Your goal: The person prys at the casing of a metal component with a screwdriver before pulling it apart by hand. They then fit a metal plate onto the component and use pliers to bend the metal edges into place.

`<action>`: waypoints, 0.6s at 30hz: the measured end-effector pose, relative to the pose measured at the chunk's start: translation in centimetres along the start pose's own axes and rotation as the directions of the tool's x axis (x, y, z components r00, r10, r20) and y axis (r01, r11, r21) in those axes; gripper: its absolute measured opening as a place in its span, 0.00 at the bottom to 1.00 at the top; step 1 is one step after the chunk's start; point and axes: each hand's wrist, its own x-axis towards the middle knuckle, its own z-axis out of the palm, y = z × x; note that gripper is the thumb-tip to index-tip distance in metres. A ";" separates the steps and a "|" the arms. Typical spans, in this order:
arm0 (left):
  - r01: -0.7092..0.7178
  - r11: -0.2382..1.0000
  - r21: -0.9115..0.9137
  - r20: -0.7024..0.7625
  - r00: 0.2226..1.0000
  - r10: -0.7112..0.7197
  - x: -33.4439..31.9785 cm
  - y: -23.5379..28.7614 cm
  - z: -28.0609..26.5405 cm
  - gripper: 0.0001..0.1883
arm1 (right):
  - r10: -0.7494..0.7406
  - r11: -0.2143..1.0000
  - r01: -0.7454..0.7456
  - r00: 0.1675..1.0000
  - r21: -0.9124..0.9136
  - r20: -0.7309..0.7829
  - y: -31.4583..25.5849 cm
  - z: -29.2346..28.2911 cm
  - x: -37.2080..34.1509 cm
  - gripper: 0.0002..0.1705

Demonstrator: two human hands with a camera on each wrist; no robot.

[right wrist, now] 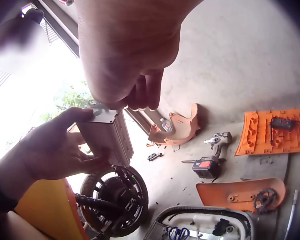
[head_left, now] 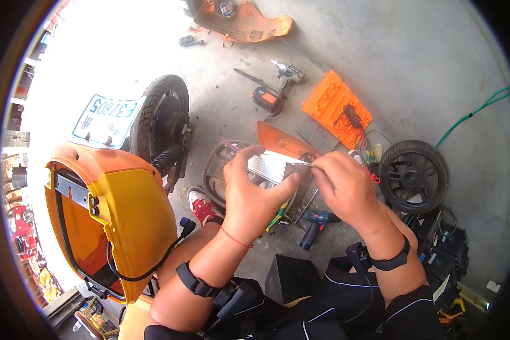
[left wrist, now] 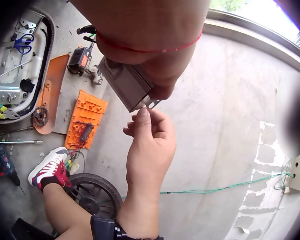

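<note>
My left hand (head_left: 245, 195) holds up a silver metal box (head_left: 266, 165) with ribbed sides, fingers on one side and thumb on the other. At the box's end, the thumb and fingertips of my right hand (head_left: 345, 184) pinch close together on its end-plate edge. In the left wrist view, the right hand (left wrist: 150, 155) meets a small slotted tab at the end of the ribbed box (left wrist: 121, 82). Seen from the right wrist, the left hand (right wrist: 55, 147) grips the box around a flat end plate (right wrist: 103, 115). Whatever small part lies between the right fingertips is hidden.
A yellow-orange scooter body (head_left: 136, 221) with its wheel (head_left: 163, 116) stands at left. On the floor lie a cordless impact tool (head_left: 288, 71), an orange ribbed panel (head_left: 339, 107), a loose wheel (head_left: 412, 177), a blue drill (head_left: 317, 226) and a seat base (left wrist: 12, 75) holding scissors (left wrist: 24, 44).
</note>
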 end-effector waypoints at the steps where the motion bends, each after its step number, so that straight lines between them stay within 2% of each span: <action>1: 0.000 1.000 0.000 0.000 1.000 0.000 0.0 0.1 0.0 0.40 | -0.005 0.999 0.005 1.000 -0.033 0.010 -0.1 0.0 0.0 0.07; 3: 0.035 0.999 -0.033 0.000 0.999 -0.035 0.0 0.5 0.0 0.43 | -0.009 0.998 0.010 1.000 -0.063 0.021 -0.1 0.1 0.0 0.06; 9: 0.022 0.999 -0.036 -0.014 1.000 -0.023 0.2 0.2 -0.1 0.43 | 0.029 0.996 -0.022 0.996 -0.081 0.079 0.3 0.2 -0.1 0.08; 11: 0.022 0.999 -0.050 -0.015 1.000 -0.023 0.4 0.0 -0.1 0.42 | 0.083 0.996 -0.083 0.997 0.037 0.004 0.1 0.4 -0.2 0.09; 16: 0.015 0.999 -0.046 -0.008 1.000 -0.015 0.3 0.1 0.0 0.42 | 0.030 1.000 -0.030 1.000 -0.002 -0.006 0.4 0.6 -0.2 0.10; 18: -0.006 1.000 0.012 -0.019 1.000 0.006 0.1 0.4 0.0 0.42 | 0.023 1.000 -0.023 1.000 -0.014 0.001 0.5 0.6 -0.3 0.10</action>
